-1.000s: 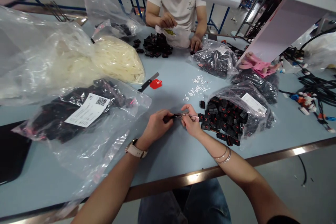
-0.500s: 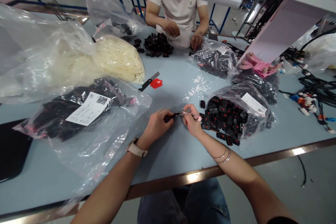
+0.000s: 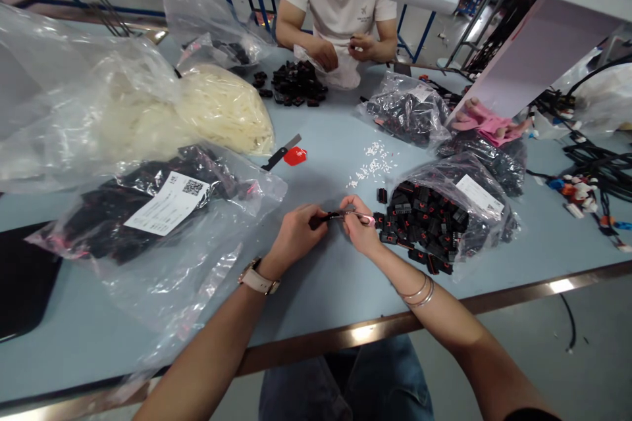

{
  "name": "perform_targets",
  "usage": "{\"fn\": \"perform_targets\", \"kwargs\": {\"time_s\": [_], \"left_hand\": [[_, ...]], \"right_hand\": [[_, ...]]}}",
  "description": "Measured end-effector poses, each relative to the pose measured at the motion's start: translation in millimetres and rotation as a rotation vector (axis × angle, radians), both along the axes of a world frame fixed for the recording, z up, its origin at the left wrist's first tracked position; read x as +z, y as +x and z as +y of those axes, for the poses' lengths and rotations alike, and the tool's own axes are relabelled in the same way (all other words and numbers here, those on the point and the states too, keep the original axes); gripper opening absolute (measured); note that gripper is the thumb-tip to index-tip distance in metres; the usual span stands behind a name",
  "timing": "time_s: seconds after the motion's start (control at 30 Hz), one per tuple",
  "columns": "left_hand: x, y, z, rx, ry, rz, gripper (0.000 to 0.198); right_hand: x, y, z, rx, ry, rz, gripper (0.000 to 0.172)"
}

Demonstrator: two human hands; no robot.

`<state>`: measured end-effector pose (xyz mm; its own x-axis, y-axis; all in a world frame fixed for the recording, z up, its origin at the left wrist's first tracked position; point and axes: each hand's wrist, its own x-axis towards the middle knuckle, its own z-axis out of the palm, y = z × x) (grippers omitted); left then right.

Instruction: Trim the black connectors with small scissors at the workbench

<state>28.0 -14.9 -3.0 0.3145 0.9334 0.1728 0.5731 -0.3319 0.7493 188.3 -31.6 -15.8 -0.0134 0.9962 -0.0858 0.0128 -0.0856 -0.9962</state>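
Observation:
Between the fingers of my left hand [image 3: 297,234] is a small black connector housing [image 3: 326,217], partly hidden by the fingertips. My right hand [image 3: 359,235] is closed around pink-ended tweezers [image 3: 367,219], whose thin metal tip reaches left to the connector housing. Tip and housing meet just above the table; the exact contact is too small to tell. Right of my right hand lies a pile of black connector housings [image 3: 419,223] with red-orange parts, spilling from a clear bag [image 3: 486,230]. Small white pieces [image 3: 375,164] are scattered beyond my hands.
A black-handled blade [image 3: 282,152] lies beside a red piece [image 3: 295,156]. Labelled plastic bags [image 3: 165,204] and a bag of cream-coloured strips [image 3: 222,112] fill the left side. Across the table, a co-worker [image 3: 340,20] handles small parts near another black pile [image 3: 299,82]. Pink gloves [image 3: 488,123] lie at right.
My hands keep almost the same position, with the tweezers still at the connector housing. Opposite, one of the co-worker's hands has risen from the table to chest height.

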Motion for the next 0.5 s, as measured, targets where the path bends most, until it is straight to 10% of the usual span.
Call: {"fn": "perform_targets", "kwargs": {"time_s": [0.5], "left_hand": [[-2.3, -1, 0, 0.000, -0.005, -0.018, 0.011]], "right_hand": [[2.0, 1, -6, -0.026, 0.091, -0.040, 0.018]]}}
